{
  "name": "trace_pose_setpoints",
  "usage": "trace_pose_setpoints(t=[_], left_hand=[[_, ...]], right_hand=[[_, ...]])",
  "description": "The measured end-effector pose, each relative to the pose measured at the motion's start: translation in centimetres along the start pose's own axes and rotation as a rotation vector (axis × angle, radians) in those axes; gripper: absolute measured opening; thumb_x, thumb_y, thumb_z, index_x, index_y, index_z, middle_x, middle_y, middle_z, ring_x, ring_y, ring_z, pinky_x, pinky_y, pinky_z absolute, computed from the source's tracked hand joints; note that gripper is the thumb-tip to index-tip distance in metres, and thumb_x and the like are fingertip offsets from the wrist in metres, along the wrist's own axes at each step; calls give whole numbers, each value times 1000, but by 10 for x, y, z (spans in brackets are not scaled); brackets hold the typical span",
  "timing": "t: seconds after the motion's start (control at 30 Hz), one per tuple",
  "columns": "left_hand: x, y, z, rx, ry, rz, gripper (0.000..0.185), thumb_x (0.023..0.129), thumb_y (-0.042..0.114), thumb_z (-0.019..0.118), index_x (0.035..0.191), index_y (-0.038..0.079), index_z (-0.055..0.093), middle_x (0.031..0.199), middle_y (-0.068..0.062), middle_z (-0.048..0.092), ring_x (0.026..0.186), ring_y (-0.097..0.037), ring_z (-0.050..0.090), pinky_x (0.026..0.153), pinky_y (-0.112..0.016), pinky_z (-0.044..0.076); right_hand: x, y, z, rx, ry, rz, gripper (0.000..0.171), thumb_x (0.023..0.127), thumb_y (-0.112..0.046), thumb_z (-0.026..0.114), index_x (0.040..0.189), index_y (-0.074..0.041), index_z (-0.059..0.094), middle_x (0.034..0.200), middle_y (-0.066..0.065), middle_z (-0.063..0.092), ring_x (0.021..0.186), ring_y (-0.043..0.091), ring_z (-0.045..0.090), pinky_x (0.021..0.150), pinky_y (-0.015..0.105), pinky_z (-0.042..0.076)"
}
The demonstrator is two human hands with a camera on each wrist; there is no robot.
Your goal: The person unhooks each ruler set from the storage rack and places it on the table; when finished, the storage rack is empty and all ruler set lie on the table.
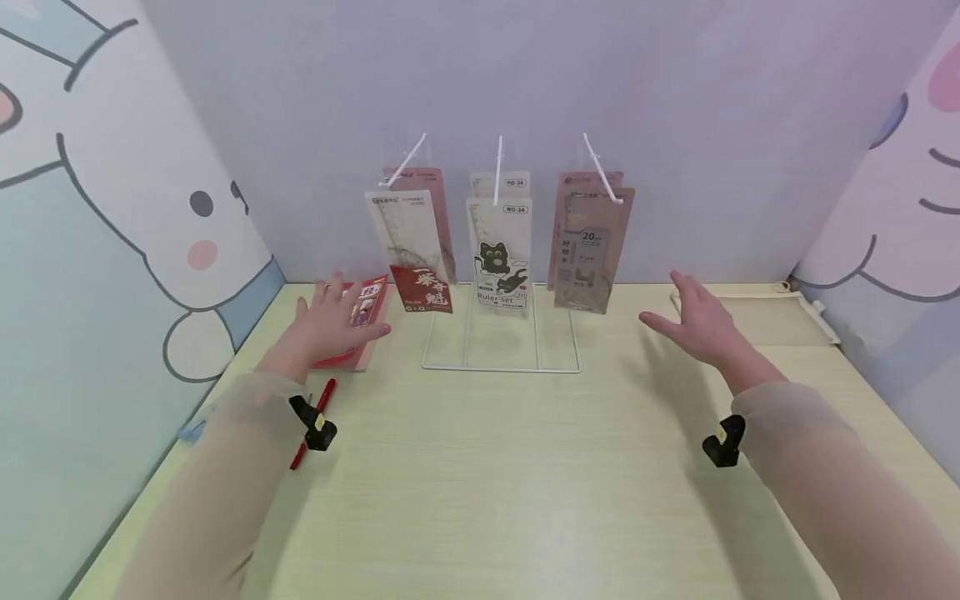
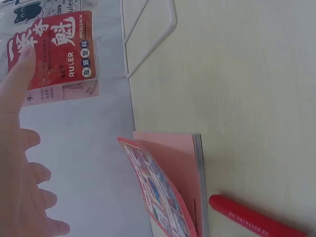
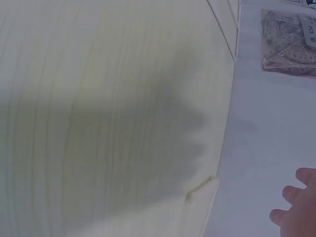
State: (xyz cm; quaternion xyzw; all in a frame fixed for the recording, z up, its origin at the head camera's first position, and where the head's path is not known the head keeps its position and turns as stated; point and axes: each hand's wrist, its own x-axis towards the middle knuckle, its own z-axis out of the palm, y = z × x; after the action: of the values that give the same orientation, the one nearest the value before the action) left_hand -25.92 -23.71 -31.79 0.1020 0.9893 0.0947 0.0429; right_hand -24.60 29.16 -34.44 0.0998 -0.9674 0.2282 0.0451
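My left hand (image 1: pixel 330 321) is spread open with straight fingers just over a flat stack of pink packs (image 1: pixel 369 302) at the table's back left. In the left wrist view the left hand's fingers (image 2: pixel 22 148) stay apart from the stack (image 2: pixel 173 153), whose top pack with a colourful print curls upward. My right hand (image 1: pixel 693 321) hovers open and empty above the table, right of a white wire rack (image 1: pixel 501 367). Only the right hand's fingertips (image 3: pixel 297 210) show in the right wrist view. Three rack hooks carry ruler-set packs: red-labelled (image 1: pixel 412 242), cat-printed (image 1: pixel 501 250) and brownish (image 1: pixel 588 242).
A red pen (image 1: pixel 315 421) lies on the table near my left wrist, also visible beside the pink stack as a red pen (image 2: pixel 256 217). Cartoon-printed walls close in both sides and the back. A white strip (image 1: pixel 810 308) runs along the back right edge.
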Motion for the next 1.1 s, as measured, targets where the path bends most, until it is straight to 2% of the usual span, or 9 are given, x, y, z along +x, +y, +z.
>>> trace_pose_setpoints(t=[0.07,0.2,0.33,0.53,0.6,0.7,0.83,0.93,1.1], left_hand=[[-1,3,5,-21,13,22,102,80,72,48,151,9,9,151,-28,-3,135,-51,-6,99,-69,1],[-5,9,13,-40,16,49,102,81,70,49,151,9,7,152,-26,1,137,-47,1,103,-64,7],[-12,15,19,-94,19,42,107,77,73,51,152,13,4,153,-23,3,138,-44,6,102,-63,14],[-17,19,35,-178,58,112,107,75,73,54,151,25,-6,155,-14,9,140,-40,5,104,-61,15],[-18,21,42,-213,43,110,108,75,71,57,151,24,-4,155,-13,10,140,-39,5,104,-61,15],[-22,26,52,-262,7,72,108,75,68,60,152,16,5,154,-16,12,140,-39,8,103,-61,16],[-25,33,65,-305,-36,41,101,78,59,65,151,10,15,154,-20,9,139,-40,7,103,-61,16],[-25,37,75,-338,-41,42,98,79,54,67,150,10,16,153,-20,11,139,-40,6,103,-61,16],[-21,43,93,-383,-40,81,97,81,53,66,150,8,16,152,-20,16,138,-40,12,105,-57,16]], right_hand=[[1,-2,5,92,28,-19,92,90,-47,56,149,1,3,148,32,12,130,52,18,100,63,17],[3,-9,15,226,88,-41,93,89,-42,61,151,-7,2,152,23,9,134,46,17,103,60,17],[6,-21,23,279,148,-57,94,86,-38,66,152,-13,4,153,18,12,136,41,19,103,59,18],[14,-37,27,355,217,-82,93,83,-26,72,151,-14,10,151,19,19,133,41,29,103,54,25],[16,-42,27,374,234,-91,93,82,-23,73,151,-13,11,151,19,20,132,41,30,103,54,26],[21,-50,29,391,245,-106,93,81,-19,75,151,-13,13,151,17,19,131,41,32,102,53,27],[27,-58,30,391,260,-133,92,79,-17,76,151,-15,18,150,16,21,130,42,34,101,54,29],[30,-61,30,378,276,-144,91,79,-16,76,150,-19,20,148,17,24,128,42,36,100,54,31],[33,-66,33,372,297,-179,90,79,-11,76,150,-16,21,143,21,27,120,43,42,96,55,34]])
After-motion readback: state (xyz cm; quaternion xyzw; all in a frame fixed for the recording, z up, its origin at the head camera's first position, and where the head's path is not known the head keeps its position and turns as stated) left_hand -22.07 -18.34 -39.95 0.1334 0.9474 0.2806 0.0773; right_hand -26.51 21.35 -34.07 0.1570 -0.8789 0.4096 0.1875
